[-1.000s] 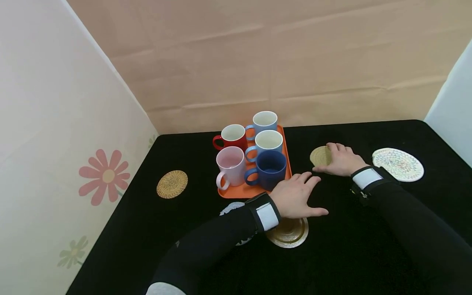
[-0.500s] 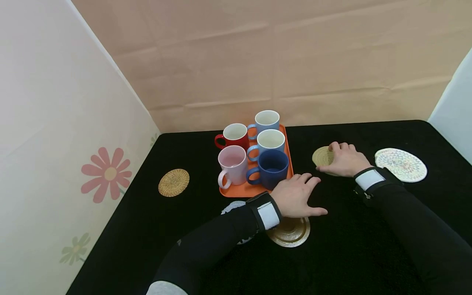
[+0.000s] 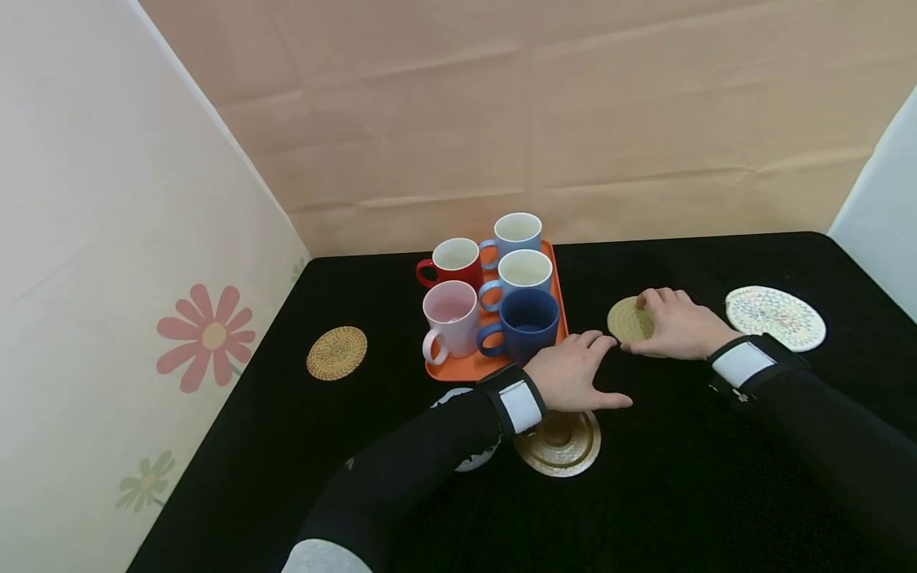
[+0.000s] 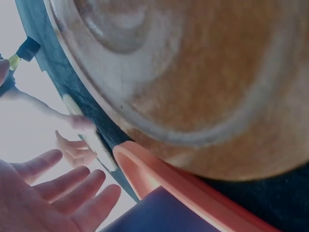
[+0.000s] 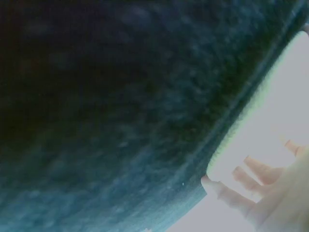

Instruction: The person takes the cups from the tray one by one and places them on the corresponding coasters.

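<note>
Pinching a pale woven coaster [image 3: 628, 321] between thumb and fingers of the right hand [image 3: 679, 325], right of an orange tray [image 3: 466, 369], on or just above the black counter [image 3: 688, 493], too close to tell. Spreading the left hand [image 3: 571, 372] wide, gripping nothing, beside that tray and near a brown-gold disc [image 3: 563, 450]. Showing farther out: five upright mugs [image 3: 528, 325], a speckled white mat [image 3: 777, 317], a tan coaster [image 3: 337, 352] far left.
</note>
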Demonstrator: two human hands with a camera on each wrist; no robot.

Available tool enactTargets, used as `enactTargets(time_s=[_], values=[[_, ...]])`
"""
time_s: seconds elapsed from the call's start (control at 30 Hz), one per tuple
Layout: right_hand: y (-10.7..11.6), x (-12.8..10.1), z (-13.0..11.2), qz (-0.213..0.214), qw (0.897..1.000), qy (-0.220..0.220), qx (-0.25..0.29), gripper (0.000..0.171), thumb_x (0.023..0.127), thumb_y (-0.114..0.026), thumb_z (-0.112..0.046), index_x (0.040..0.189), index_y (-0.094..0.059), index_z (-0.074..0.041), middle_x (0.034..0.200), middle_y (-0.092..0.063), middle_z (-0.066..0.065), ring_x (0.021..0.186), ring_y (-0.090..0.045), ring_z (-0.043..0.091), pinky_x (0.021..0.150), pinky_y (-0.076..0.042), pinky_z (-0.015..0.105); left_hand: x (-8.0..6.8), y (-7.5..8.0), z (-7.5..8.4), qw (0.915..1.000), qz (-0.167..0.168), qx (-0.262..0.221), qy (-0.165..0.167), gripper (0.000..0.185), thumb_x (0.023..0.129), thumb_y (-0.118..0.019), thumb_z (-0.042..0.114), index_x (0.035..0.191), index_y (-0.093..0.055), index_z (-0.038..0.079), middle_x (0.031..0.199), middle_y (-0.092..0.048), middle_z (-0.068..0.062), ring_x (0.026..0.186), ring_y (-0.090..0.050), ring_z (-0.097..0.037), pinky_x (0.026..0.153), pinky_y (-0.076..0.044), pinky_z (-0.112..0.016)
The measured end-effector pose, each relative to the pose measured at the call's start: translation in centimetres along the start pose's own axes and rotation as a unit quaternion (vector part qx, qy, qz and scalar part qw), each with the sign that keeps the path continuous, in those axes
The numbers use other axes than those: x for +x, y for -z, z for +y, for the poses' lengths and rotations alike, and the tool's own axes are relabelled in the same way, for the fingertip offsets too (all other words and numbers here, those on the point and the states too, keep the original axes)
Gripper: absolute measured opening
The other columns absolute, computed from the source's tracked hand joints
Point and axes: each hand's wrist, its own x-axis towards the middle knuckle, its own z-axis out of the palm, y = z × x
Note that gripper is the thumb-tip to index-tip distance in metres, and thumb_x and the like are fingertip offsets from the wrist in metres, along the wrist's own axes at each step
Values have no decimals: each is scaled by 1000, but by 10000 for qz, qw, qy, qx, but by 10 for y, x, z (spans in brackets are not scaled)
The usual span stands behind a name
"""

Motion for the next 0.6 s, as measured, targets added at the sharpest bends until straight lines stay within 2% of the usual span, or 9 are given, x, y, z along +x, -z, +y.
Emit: enactTargets(time_s=[0.17, 0.37, 0.6], values=[[0, -12, -2, -55, 9998, 193, 41, 79, 74, -73, -63, 119, -48, -3, 120, -49, 28, 100, -48, 40, 65, -49, 47, 5, 0, -2, 9994, -313, -107, -38, 85, 85, -54, 70, 153, -29, 26, 156, -27, 4, 138, -32, -11, 106, -35, -29], [1, -27, -4, -82, 9986, 525, 77, 77, 74, -76, -59, 119, -48, -4, 118, -50, 24, 102, -48, 38, 65, -49, 45, 8, -1, -1, 9957, -701, 447, -419, 87, 87, -49, 71, 156, -20, 26, 161, -11, 6, 144, -15, -10, 109, -29, -27], [0, -40, -4, -123, 9973, 703, 150, 77, 73, -76, -60, 121, -47, -7, 122, -49, 21, 103, -48, 34, 66, -49, 41, 11, -1, 1, 9906, -907, 891, -507, 86, 87, -44, 74, 156, -19, 29, 162, -9, 6, 145, -12, -11, 110, -26, -27]])
